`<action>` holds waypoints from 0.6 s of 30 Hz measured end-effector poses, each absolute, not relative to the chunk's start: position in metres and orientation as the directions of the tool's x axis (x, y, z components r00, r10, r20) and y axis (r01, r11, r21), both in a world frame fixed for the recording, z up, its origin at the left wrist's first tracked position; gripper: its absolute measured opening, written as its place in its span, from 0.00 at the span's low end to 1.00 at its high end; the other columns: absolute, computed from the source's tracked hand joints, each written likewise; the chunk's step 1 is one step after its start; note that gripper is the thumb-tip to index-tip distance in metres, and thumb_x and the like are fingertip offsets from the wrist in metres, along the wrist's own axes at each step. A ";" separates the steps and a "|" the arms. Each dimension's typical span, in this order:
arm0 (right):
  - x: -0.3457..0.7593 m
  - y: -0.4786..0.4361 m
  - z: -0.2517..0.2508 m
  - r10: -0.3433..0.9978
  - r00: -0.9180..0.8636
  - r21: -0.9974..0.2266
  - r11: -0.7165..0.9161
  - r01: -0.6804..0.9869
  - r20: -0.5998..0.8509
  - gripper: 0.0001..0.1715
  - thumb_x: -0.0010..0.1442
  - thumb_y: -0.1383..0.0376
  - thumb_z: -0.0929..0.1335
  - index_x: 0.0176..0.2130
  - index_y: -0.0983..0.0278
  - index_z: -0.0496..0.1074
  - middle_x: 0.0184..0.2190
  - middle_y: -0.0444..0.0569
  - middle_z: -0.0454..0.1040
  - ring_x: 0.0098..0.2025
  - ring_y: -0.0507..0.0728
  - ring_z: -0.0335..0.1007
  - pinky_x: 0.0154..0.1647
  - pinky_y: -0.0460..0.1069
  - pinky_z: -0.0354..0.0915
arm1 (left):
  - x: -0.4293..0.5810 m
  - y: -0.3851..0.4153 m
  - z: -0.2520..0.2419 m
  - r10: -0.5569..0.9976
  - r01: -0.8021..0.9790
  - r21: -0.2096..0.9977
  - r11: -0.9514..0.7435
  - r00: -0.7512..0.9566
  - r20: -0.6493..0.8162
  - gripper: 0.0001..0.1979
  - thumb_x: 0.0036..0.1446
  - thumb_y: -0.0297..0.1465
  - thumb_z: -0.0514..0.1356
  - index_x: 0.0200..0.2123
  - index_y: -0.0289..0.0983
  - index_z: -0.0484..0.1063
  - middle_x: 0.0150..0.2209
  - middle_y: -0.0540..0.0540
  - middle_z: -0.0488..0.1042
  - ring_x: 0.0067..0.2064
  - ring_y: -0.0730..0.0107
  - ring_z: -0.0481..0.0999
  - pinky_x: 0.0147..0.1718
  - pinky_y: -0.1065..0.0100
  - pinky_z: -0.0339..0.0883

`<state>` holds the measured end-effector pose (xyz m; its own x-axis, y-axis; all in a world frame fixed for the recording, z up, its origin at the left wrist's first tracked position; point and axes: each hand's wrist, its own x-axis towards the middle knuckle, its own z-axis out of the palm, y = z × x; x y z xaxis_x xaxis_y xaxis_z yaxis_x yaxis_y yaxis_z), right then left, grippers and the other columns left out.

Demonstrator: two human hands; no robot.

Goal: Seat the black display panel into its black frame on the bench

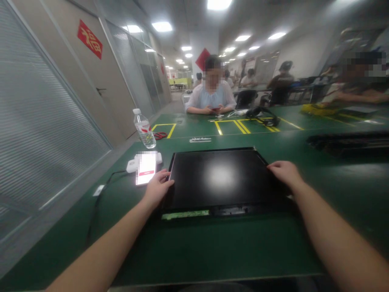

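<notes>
My left hand (156,187) is at the 9 o'clock edge of the black screen panel (223,178), clock centred on the panel, 12 pointing away from me. Thumb and forefinger slightly apart, both touching the edge; can't tell if I'm gripping or just resting. My right hand (284,172) is at 3 o'clock, fingers bunched, tips on the edge; thumb unclear, so can't tell if it's a pinch.

Panel lies flat on the green table (212,251), face up, light glare mid-screen. Pale green strip (185,215) along its near side, 7 o'clock.

Just beyond my left hand, 9 o'clock: lit phone (147,168), partly over a white block (131,166); black cable (114,174) runs from the block. Water bottle (145,132) upright at 10, red-handled scissors (160,136) just beside it, small white pieces (199,140) at 11. Seated person (212,97) at 12, across the table. Black headset-like item (264,115) at 1, blurry. Long dark parts (349,142) at 2.
</notes>
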<state>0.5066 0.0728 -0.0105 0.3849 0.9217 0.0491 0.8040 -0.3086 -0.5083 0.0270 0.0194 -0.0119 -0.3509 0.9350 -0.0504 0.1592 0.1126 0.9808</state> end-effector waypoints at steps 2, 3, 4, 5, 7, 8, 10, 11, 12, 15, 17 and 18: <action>0.511 0.068 -0.014 0.933 0.359 -0.555 -0.290 0.779 0.016 0.14 0.58 0.70 0.69 0.37 0.62 0.86 0.42 0.53 0.85 0.47 0.64 0.80 0.48 0.53 0.71 | 0.024 0.019 -0.015 0.941 0.116 0.988 0.100 -0.333 -0.056 0.15 0.40 0.24 0.72 0.36 0.35 0.81 0.70 0.32 0.68 0.66 0.40 0.74 0.69 0.49 0.61; 0.512 0.066 -0.015 0.939 0.344 -0.576 -0.281 0.768 0.001 0.15 0.58 0.70 0.69 0.40 0.61 0.87 0.43 0.52 0.85 0.46 0.63 0.80 0.49 0.52 0.71 | 0.022 0.018 -0.017 0.943 0.097 0.991 0.089 -0.328 -0.052 0.16 0.40 0.26 0.73 0.37 0.35 0.82 0.70 0.33 0.68 0.66 0.40 0.74 0.69 0.48 0.60; 0.513 0.064 -0.016 0.942 0.336 -0.588 -0.281 0.759 -0.016 0.17 0.57 0.70 0.69 0.42 0.61 0.87 0.43 0.52 0.85 0.46 0.62 0.80 0.49 0.52 0.71 | 0.020 0.019 -0.019 0.946 0.079 0.994 0.078 -0.321 -0.048 0.17 0.40 0.27 0.74 0.38 0.35 0.82 0.71 0.34 0.68 0.66 0.40 0.74 0.69 0.47 0.60; 0.512 0.062 -0.016 0.942 0.336 -0.584 -0.286 0.759 -0.025 0.18 0.57 0.70 0.70 0.44 0.61 0.86 0.43 0.52 0.85 0.45 0.62 0.81 0.48 0.52 0.72 | 0.019 0.019 -0.021 0.947 0.063 0.996 0.068 -0.319 -0.044 0.19 0.40 0.29 0.75 0.39 0.36 0.82 0.71 0.35 0.68 0.65 0.39 0.74 0.69 0.45 0.60; 0.511 0.061 -0.017 0.942 0.337 -0.550 -0.279 0.788 0.005 0.19 0.56 0.70 0.70 0.45 0.62 0.86 0.42 0.53 0.85 0.44 0.61 0.81 0.47 0.52 0.73 | 0.017 0.019 -0.025 0.950 0.045 0.998 0.040 -0.311 -0.024 0.22 0.39 0.33 0.77 0.41 0.36 0.82 0.71 0.35 0.68 0.66 0.38 0.73 0.69 0.43 0.60; 0.510 0.060 -0.017 0.941 0.337 -0.528 -0.272 0.805 0.030 0.19 0.55 0.70 0.70 0.44 0.62 0.86 0.42 0.53 0.85 0.43 0.62 0.81 0.48 0.52 0.73 | 0.016 0.019 -0.026 0.952 0.038 0.999 0.026 -0.305 -0.013 0.23 0.39 0.34 0.77 0.42 0.36 0.82 0.71 0.35 0.68 0.67 0.37 0.72 0.70 0.42 0.59; 0.508 0.061 -0.018 0.940 0.337 -0.499 -0.262 0.826 0.064 0.20 0.54 0.71 0.70 0.44 0.62 0.86 0.42 0.53 0.85 0.44 0.61 0.80 0.49 0.52 0.73 | 0.017 0.019 -0.027 0.957 0.025 1.000 0.008 -0.290 0.000 0.26 0.38 0.35 0.78 0.43 0.36 0.82 0.72 0.35 0.67 0.69 0.37 0.70 0.70 0.42 0.59; 0.508 0.061 -0.018 0.939 0.338 -0.496 -0.264 0.827 0.064 0.20 0.53 0.71 0.70 0.44 0.62 0.86 0.42 0.53 0.85 0.44 0.61 0.80 0.49 0.52 0.73 | 0.018 0.019 -0.027 0.959 0.016 1.000 0.005 -0.285 0.000 0.26 0.37 0.35 0.78 0.43 0.36 0.82 0.72 0.34 0.66 0.69 0.37 0.70 0.70 0.42 0.60; 0.508 0.062 -0.018 0.939 0.340 -0.498 -0.269 0.825 0.055 0.21 0.53 0.72 0.69 0.44 0.62 0.86 0.41 0.53 0.85 0.43 0.61 0.81 0.49 0.52 0.73 | 0.019 0.019 -0.026 0.959 0.006 1.000 0.004 -0.284 -0.002 0.27 0.36 0.35 0.79 0.43 0.36 0.81 0.72 0.34 0.66 0.68 0.36 0.71 0.69 0.42 0.60; 0.509 0.063 -0.018 0.942 0.334 -0.496 -0.277 0.823 0.028 0.24 0.53 0.73 0.69 0.47 0.63 0.86 0.41 0.53 0.85 0.42 0.61 0.81 0.48 0.52 0.74 | 0.021 0.018 -0.024 0.956 -0.016 1.000 -0.003 -0.294 -0.002 0.25 0.35 0.33 0.78 0.41 0.35 0.81 0.71 0.34 0.67 0.67 0.37 0.73 0.69 0.42 0.61; 0.509 0.063 -0.017 0.945 0.327 -0.485 -0.270 0.832 0.034 0.25 0.53 0.74 0.68 0.47 0.63 0.86 0.41 0.54 0.85 0.43 0.62 0.81 0.49 0.52 0.74 | 0.023 0.018 -0.022 0.954 -0.025 1.000 -0.007 -0.300 -0.001 0.24 0.36 0.31 0.78 0.40 0.36 0.81 0.71 0.35 0.68 0.66 0.38 0.73 0.69 0.42 0.61; 0.509 0.063 -0.017 0.945 0.324 -0.479 -0.266 0.836 0.042 0.25 0.53 0.74 0.68 0.47 0.63 0.86 0.42 0.54 0.85 0.44 0.62 0.81 0.50 0.52 0.74 | 0.023 0.018 -0.022 0.953 -0.029 1.000 -0.007 -0.302 -0.002 0.23 0.36 0.31 0.77 0.40 0.36 0.81 0.71 0.35 0.68 0.66 0.38 0.74 0.69 0.42 0.61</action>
<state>0.5090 0.0626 -0.0169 0.3243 0.9450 0.0421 0.8364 -0.2657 -0.4794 0.0232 0.0180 -0.0218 -0.3020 0.9533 -0.0021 -0.0293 -0.0071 0.9995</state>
